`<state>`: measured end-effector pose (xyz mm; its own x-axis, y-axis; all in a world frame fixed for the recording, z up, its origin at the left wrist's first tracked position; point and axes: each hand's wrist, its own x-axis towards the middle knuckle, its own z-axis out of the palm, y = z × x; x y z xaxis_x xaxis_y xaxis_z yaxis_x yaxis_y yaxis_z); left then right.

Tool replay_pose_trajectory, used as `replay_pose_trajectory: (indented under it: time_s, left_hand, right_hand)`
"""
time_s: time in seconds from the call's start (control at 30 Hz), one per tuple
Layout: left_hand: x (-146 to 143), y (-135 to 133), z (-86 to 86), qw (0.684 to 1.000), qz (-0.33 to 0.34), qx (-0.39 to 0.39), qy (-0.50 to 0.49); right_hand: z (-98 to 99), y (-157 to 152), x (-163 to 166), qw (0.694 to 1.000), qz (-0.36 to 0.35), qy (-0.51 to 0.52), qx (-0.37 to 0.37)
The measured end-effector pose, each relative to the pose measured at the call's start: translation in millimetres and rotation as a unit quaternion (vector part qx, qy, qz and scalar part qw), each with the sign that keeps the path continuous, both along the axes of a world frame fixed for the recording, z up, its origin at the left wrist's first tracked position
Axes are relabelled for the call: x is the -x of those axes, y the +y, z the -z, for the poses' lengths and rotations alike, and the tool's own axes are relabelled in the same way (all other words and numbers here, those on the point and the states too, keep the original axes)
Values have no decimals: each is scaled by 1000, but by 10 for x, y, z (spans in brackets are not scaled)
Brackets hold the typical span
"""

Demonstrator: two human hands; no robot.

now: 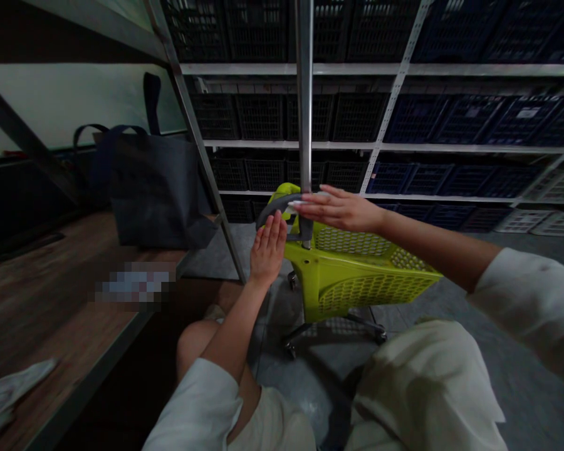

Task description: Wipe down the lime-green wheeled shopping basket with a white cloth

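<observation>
A lime-green shopping cart [357, 282] on small wheels stands on the grey floor in front of me, with a grey curved handle [275, 207] at its near end. My left hand [267, 247] is raised flat with fingers stretched up, right beside the handle and the cart's near corner, holding nothing. My right hand [341, 208] reaches in from the right, fingers extended flat over the handle, touching or just above it. A vertical metal post [304, 113] rises directly behind the handle.
A dark tote bag [155, 188] sits on a wooden shelf [51, 294] at left. A light cloth [9, 391] lies on the shelf's near end. Rows of dark crates [451, 119] fill metal racks behind. My knees [195, 341] are low in view.
</observation>
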<state>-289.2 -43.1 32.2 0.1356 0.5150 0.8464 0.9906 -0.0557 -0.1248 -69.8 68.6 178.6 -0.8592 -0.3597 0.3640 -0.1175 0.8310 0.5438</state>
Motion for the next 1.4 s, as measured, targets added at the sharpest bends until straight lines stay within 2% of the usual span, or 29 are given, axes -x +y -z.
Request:
replay_pose_trajectory:
  time_s: [0.07,0.1,0.17,0.27,0.33,0.4,0.5,0.57,0.63,0.73,0.8,0.87,0.93,1.0,1.07,1.17,1.23,1.3,1.4]
  left_hand:
    - [3,9,8,1000,1,-13,3]
    - [4,12,11,1000,1,-16,3]
    - [3,16,14,1000,1,-15,0]
    - [-2,15,13,1000,1,-23,6]
    - [-4,12,11,999,-1,-32,12]
    - [-4,10,12,999,-1,-33,14]
    - [-3,7,16,1000,5,-22,7]
    - [-2,4,17,1000,11,-21,1]
    - [-2,-1,12,1000,11,-24,2]
    - [-4,-13,-2,1000,8,-15,7]
    - [-4,-20,-10,1000,9,-1,7]
    - [-2,-24,-11,1000,8,11,5]
    - [0,-23,-5,1000,7,16,3]
    - [3,-19,4,1000,9,16,-4]
    - [5,-16,11,1000,12,17,-11]
    - [5,-14,13,1000,12,12,-9]
    - [3,-16,11,1000,11,4,-3]
    - [0,-18,9,1000,12,0,0]
    - [-3,-20,8,1000,8,-9,7]
  right_hand:
    - [-140,15,42,999,25,31,15]
    - [-132,17,48,998,32,36,26]
    - [30,12,23,998,36,24,52]
    - [374,-8,-62,996,9,-49,73]
    - [444,-10,-98,994,-15,-90,66]
    - [323,3,-92,995,-17,-77,57]
    - [22,32,-29,998,22,8,52]
    - [-28,38,1,997,33,45,48]
    - [114,23,-7,998,22,46,39]
    - [443,-12,-68,999,-11,-13,27]
    - [507,-16,-100,998,-22,-57,25]
    - [382,3,-99,998,-16,-54,27]
    - [180,29,-73,999,6,-8,38]
    - [74,37,-50,997,29,34,58]
    - [157,15,-54,996,38,29,76]
    - [466,-41,-105,995,8,-49,82]
    - [554,-56,-133,993,-6,-92,76]
    - [454,-42,-135,995,5,-72,75]
    - [180,4,-102,994,47,19,95]
